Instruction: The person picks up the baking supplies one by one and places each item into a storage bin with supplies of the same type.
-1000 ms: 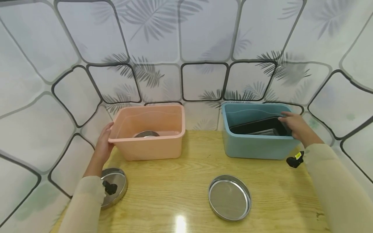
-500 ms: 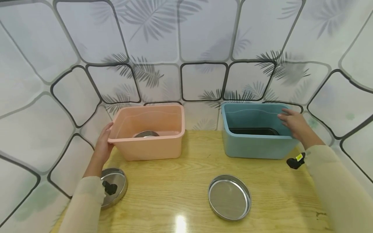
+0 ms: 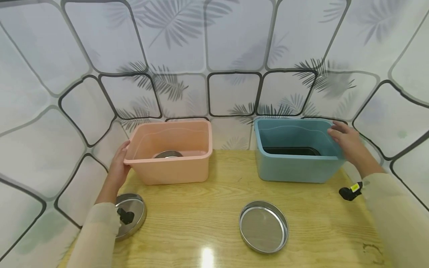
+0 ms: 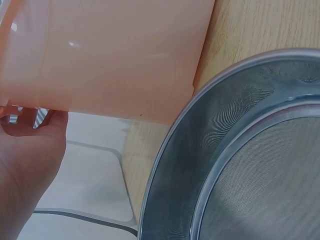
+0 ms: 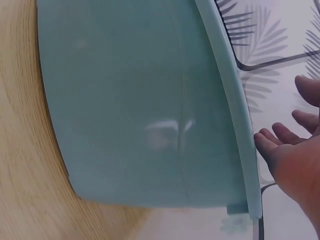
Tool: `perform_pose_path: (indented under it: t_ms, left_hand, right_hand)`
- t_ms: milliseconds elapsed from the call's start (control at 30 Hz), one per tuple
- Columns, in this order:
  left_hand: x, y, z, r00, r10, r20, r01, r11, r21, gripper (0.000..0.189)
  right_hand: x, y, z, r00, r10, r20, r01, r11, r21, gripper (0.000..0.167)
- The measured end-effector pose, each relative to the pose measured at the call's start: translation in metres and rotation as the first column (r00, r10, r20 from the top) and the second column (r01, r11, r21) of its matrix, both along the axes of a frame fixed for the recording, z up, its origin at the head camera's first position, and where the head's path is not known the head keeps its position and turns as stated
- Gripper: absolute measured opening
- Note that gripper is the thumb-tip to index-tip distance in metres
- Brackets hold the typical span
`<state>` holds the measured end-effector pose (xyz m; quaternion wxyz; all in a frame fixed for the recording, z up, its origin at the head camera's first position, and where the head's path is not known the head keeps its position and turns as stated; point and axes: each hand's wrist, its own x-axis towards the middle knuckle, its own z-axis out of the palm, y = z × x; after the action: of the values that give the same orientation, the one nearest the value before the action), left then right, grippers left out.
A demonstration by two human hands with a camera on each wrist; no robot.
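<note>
My left hand holds the left rim of a peach plastic bin, its fingers partly hidden at the rim in the left wrist view. Inside that bin lies a round metal item, mostly behind the front wall. Over at the right, my right hand holds nothing, fingers loosely spread at the right rim of a blue-green bin. A black rectangular pan lies low in this bin, largely hidden by its front wall. Beneath my left wrist is a round mesh sieve.
A second round metal sieve lies on the wooden table, right of the middle. Behind both bins rises a patterned cloth wall, which also closes in the left and right sides.
The black pan has gone from tilted under my right hand to lying low in the blue-green bin. My right hand has let go and moved right to the rim. The left hand stays put.
</note>
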<state>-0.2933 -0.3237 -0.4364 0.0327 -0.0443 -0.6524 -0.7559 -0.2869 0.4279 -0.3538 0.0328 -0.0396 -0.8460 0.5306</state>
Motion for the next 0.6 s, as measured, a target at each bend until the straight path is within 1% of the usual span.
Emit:
perform_pose_path:
  t_ms: [167,267,367,600]
  left_hand:
    - [0.000,0.000,-0.001,1.000,0.003,0.010,-0.003,1.000,-0.005,0.053]
    - [0.000,0.001,-0.001,1.000,0.002,0.011,-0.002,1.000,-0.008,0.054]
    - [0.000,0.001,-0.002,1.000,0.003,0.009,-0.003,1.000,-0.005,0.054]
    - [0.001,0.000,0.000,1.000,0.003,0.005,-0.003,1.000,0.000,0.054]
  right_hand:
    - [0.013,0.008,0.003,0.999,-0.018,-0.042,0.022,0.994,0.106,0.076]
    - [0.021,0.014,0.001,0.997,-0.027,-0.066,0.036,0.990,0.138,0.072]
    - [0.028,0.021,-0.005,0.995,-0.019,-0.095,0.032,0.991,0.132,0.070]
    - [0.040,0.034,-0.014,0.996,-0.011,-0.083,0.022,0.990,0.140,0.070]
